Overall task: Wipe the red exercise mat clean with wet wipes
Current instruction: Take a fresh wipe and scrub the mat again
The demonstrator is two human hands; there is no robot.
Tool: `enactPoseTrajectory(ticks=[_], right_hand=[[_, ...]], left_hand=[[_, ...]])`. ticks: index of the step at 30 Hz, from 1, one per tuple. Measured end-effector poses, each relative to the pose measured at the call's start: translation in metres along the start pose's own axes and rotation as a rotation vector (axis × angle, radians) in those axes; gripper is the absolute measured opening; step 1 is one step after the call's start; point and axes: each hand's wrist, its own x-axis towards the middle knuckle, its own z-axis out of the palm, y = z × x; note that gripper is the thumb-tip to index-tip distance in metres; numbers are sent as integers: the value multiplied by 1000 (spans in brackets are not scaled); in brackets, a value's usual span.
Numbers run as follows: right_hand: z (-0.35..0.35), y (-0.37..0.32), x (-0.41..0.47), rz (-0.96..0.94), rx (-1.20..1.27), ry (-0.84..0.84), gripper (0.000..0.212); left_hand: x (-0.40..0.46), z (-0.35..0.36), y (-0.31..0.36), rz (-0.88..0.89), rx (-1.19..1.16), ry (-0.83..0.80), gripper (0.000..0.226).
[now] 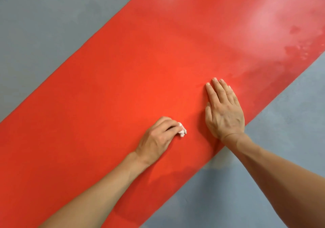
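The red exercise mat [123, 66] lies flat and runs diagonally from the lower left to the upper right of the head view. My left hand [158, 138] rests on the mat near its middle, its curled fingers pinching a small crumpled white wet wipe [234, 132]. The wipe pokes out at the fingertips and touches the mat. My right hand [223, 108] lies flat on the mat to the right, fingers straight and together, near the mat's lower edge. Pale streaks and damp blotches [295, 50] mark the mat's upper right part.
Grey-blue floor [44, 22] shows on both sides of the mat, at the upper left and the lower right [281, 122]. My two bare forearms cross the lower part of the view.
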Motion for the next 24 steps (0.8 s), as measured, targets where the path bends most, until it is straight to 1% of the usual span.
enactPoseTrajectory(ticks=[2, 4, 5, 7, 12, 14, 16, 19, 21, 24], right_hand=[[0, -1, 0, 2, 15, 17, 64], [-1, -1, 1, 1, 17, 19, 64], [-1, -1, 1, -1, 16, 18, 64], [-2, 0, 1, -4, 13, 19, 62], [0, -1, 0, 15, 45, 38, 59], [1, 0, 1, 13, 51, 43, 58], [1, 0, 1, 8, 51, 30, 58], [1, -1, 1, 17, 46, 36, 56], [1, -1, 1, 22, 49, 35, 54], [2, -1, 0, 27, 62, 17, 58]], left_hand=[[52, 13, -13, -9, 42, 87, 10], [105, 25, -21, -92, 73, 180, 10], [118, 27, -22, -130, 74, 199, 11], [107, 26, -14, -120, 54, 186, 13], [-8, 5, 33, -51, -88, -10, 12], [-1, 6, 26, -18, -55, -46, 13], [48, 15, 5, -21, -10, 19, 13], [121, 28, -16, -146, 57, 162, 11], [116, 31, -8, -159, 41, 165, 12], [50, 20, 22, -99, -47, 53, 13]])
